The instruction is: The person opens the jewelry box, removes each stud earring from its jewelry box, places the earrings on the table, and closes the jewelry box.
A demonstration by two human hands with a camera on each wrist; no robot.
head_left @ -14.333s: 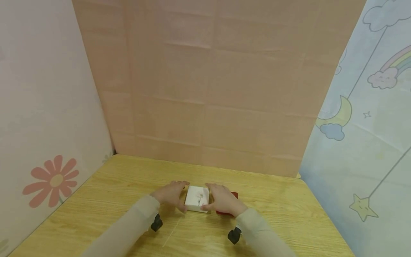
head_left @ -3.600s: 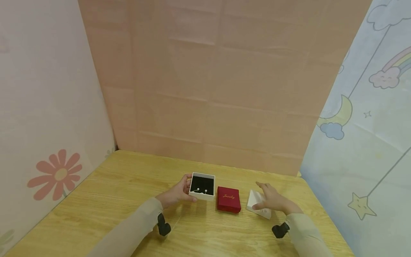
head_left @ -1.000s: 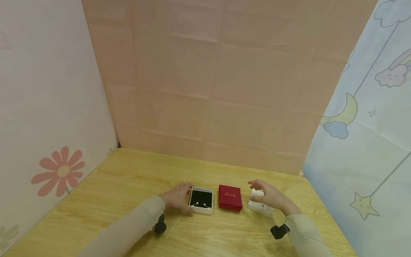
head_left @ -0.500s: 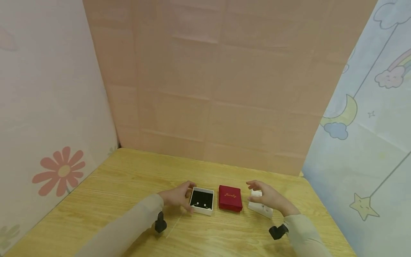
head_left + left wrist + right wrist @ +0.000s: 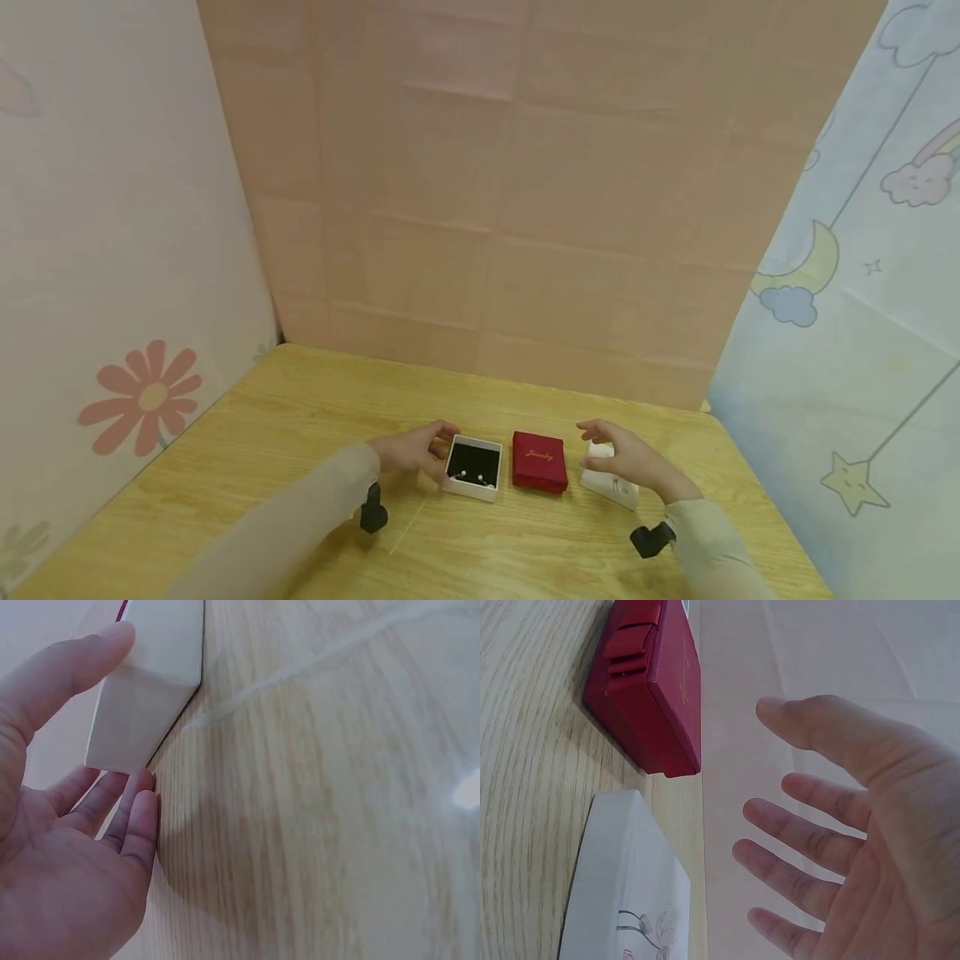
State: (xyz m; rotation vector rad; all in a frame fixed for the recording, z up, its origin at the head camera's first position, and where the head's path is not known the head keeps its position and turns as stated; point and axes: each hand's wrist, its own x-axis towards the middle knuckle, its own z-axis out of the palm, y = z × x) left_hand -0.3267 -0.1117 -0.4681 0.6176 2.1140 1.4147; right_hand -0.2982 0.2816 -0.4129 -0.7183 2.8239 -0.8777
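Note:
An open white box [image 5: 471, 492] sits on the wooden table, with a black lining [image 5: 476, 463] and pearl-tipped earrings [image 5: 480, 477] near its front edge. My left hand [image 5: 408, 451] is at the box's left side, fingers loosely bent. In the left wrist view, the fingertips [image 5: 139, 796] are at the box's end and the thumb lies over its side; whether they press is unclear. To the right, my right hand [image 5: 637, 460] hovers over a white lid [image 5: 611, 490] printed with a flower, holding nothing. In the right wrist view its fingers are spread and relaxed, apart from the lid.
A closed red box [image 5: 539, 462] with gold "Jewelry" lettering and a ribbon bow [image 5: 634, 637] stands between the white box and the lid. The wooden tabletop [image 5: 480, 550] is bounded by a pink backdrop [image 5: 480, 208] behind and printed sheets at both sides.
Earlier, both hands were at the closed white box; later my left hand held it up, uncovered. Now it rests on the table, and the lid lies at right. Over the last second, little moves.

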